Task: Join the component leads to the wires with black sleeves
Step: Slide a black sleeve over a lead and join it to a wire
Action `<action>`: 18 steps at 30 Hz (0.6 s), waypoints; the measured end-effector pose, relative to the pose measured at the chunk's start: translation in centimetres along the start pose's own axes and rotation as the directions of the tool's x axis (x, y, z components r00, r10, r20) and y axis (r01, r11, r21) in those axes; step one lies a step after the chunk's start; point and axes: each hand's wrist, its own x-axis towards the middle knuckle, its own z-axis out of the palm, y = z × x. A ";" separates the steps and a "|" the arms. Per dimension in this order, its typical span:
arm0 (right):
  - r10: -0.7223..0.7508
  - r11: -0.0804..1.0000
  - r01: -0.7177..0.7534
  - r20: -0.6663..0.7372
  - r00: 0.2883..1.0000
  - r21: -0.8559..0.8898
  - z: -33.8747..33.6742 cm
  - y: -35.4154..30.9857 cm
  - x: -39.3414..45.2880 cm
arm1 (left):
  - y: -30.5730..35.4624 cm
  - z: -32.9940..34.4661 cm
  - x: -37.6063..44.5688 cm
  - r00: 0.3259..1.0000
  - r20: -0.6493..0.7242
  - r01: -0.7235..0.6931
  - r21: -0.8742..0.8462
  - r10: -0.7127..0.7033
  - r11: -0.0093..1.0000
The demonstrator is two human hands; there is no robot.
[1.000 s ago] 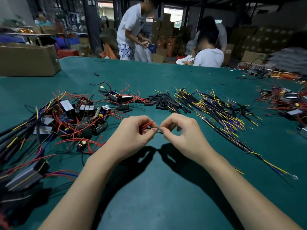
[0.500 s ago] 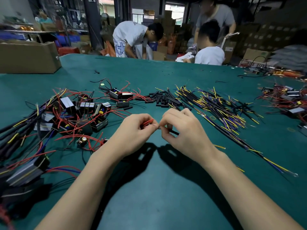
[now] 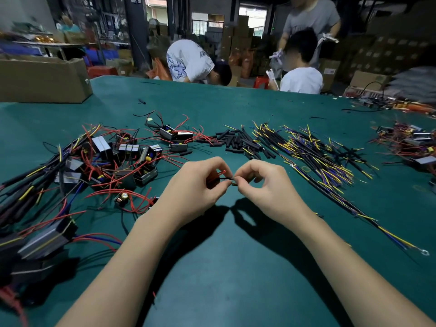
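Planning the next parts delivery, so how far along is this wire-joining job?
Done: the left pile looks like components already joined to sleeved wires. In hand: the left hand pinches red leads and the right hand pinches what looks like a wire end against them at a black sleeve. Left: loose components, spare sleeves and many unjoined wires, so much remains.
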 end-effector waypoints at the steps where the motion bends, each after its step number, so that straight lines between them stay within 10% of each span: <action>1: 0.028 0.999 -0.028 0.009 1.000 0.023 0.0 0.0 0.0 | 0.1 0.0 0.0 1.000 -0.002 -0.021 0.019 0.021 1.000; 11: 0.004 1.000 -0.004 0.073 0.997 0.006 -0.6 -0.2 0.0 | 1.0 -0.5 -0.2 0.991 0.007 -0.130 0.195 0.131 0.972; 18: -0.025 0.999 0.021 0.122 0.992 0.036 -1.1 0.0 0.2 | 0.8 -0.3 -0.1 0.999 0.025 -0.045 -0.006 0.045 0.999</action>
